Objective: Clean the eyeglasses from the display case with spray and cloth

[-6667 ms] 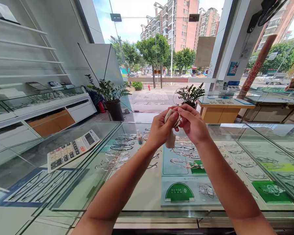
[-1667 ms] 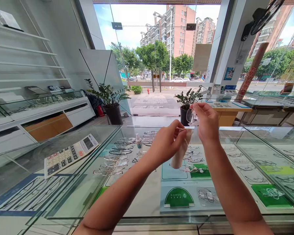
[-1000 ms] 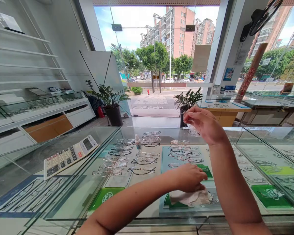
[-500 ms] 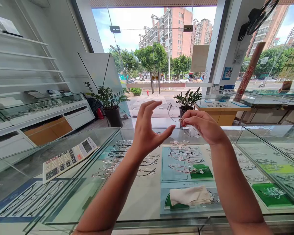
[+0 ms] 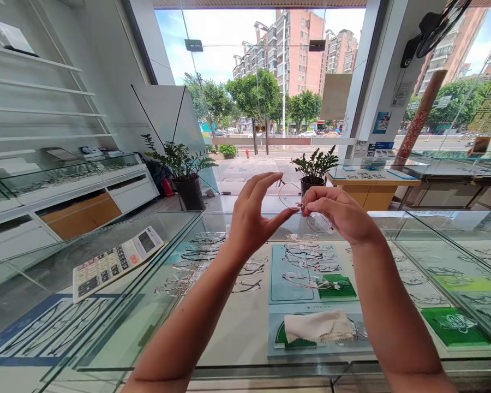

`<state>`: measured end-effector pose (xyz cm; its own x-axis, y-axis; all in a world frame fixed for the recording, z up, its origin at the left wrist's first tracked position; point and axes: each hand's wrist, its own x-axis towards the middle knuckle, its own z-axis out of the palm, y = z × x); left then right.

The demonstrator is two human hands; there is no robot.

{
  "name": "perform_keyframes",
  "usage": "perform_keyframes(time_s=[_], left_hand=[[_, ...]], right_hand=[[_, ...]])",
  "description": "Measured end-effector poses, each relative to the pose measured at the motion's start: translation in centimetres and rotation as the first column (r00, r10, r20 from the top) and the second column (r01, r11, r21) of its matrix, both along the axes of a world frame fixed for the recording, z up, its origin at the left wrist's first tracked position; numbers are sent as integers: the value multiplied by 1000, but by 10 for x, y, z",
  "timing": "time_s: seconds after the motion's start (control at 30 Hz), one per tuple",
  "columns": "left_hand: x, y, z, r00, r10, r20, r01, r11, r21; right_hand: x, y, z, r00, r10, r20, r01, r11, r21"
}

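Thin wire-rimmed eyeglasses [image 5: 319, 222] are up in the air above the glass counter, tilted, with one round lens on each side of my right hand's fingertips. My right hand [image 5: 339, 213] pinches them close to the bridge between thumb and bent fingers. My left hand [image 5: 253, 210] curves in a C round the other lens, its forefinger tip at the upper outer edge and its thumb tip by the bridge. Under the hands, a beige cleaning cloth [image 5: 319, 326] lies folded on the counter, next to several displayed eyeglass frames [image 5: 306, 279].
A calculator [image 5: 117, 262] rests on the counter at left, beside a blue display mat [image 5: 45, 333]. Green pads [image 5: 456, 326] with frames sit at right. Beyond the counter stand two potted plants [image 5: 188, 191], a wooden cabinet [image 5: 364, 196] and glass doors.
My left hand has moved right and slightly down, bringing its forefinger and thumb to the eyeglasses' lens. My right hand stays in place, still pinching the eyeglasses.
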<state>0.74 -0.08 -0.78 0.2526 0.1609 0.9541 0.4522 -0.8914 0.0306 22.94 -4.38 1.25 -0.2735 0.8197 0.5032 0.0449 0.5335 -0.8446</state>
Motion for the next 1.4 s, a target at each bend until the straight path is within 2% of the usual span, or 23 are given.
perform_keyframes(time_s=[0.23, 0.5, 0.63, 0.73, 0.9, 1.0, 1.1, 1.4], left_hand=[[-3, -3, 3, 999, 12, -36, -13, 1000, -6], [-4, -4, 4, 997, -48, -56, 47, 999, -18], [-3, -2, 2, 999, -33, -19, 32, 998, -62], [-4, 1, 1, 999, -13, 35, 15, 997, -73], [-6, 8, 1, 980, 13, 198, 8, 994, -107], [-8, 11, 0, 943, 20, 332, 38, 985, -168], [-8, 14, 0, 904, 37, 426, 60, 976, -211], [-6, 12, 0, 876, 101, 471, 23, 968, -250]], right_hand=[[5, 0, 1, 999, 7, 51, -7, 1000, -11], [6, 0, 0, 997, 23, 79, -22, 1000, -9], [2, -3, 3, 990, -63, 122, 56, 996, 65], [-2, -6, 4, 971, -204, 124, 177, 964, 197], [1, -2, 1, 934, -353, -48, 350, 886, 305], [6, 2, -3, 917, -395, -64, 388, 837, 386], [5, 4, -7, 917, -398, -28, 366, 810, 457], [-9, 10, -11, 868, -495, -36, 458, 771, 442]])
